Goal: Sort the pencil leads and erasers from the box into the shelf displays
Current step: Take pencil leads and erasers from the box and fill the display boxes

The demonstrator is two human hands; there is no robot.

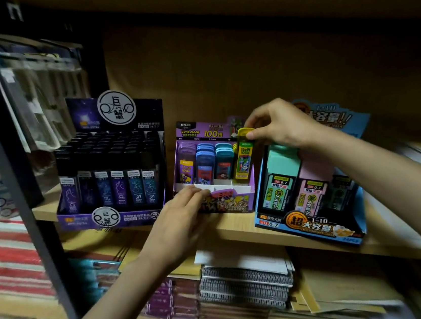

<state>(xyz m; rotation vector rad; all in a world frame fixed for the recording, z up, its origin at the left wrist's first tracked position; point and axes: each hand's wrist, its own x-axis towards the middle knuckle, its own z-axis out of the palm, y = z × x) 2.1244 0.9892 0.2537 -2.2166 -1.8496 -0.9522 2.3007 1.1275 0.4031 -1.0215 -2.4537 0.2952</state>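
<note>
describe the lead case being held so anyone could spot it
On the wooden shelf, find the small purple cardboard display box between the black display and the blue display. At its right end stands the yellow plastic pencil-lead case, cap pinched by the right hand; the cases beside it are purple, blue and teal, none held.

Counts: 3 display boxes: constellation display [84, 221], Ultraman display [235, 201], blue large-capacity display [304, 223]. Constellation front row: 6 lead tubes [109, 189], rows behind too dark to count. Ultraman: 4 columns (purple, blue, teal, yellow), 1 yellow lead case [243, 155] pinched. Blue: 3 columns (green, pink, dark). 2 hands: left hand [182, 216], right hand [279, 124]
</note>
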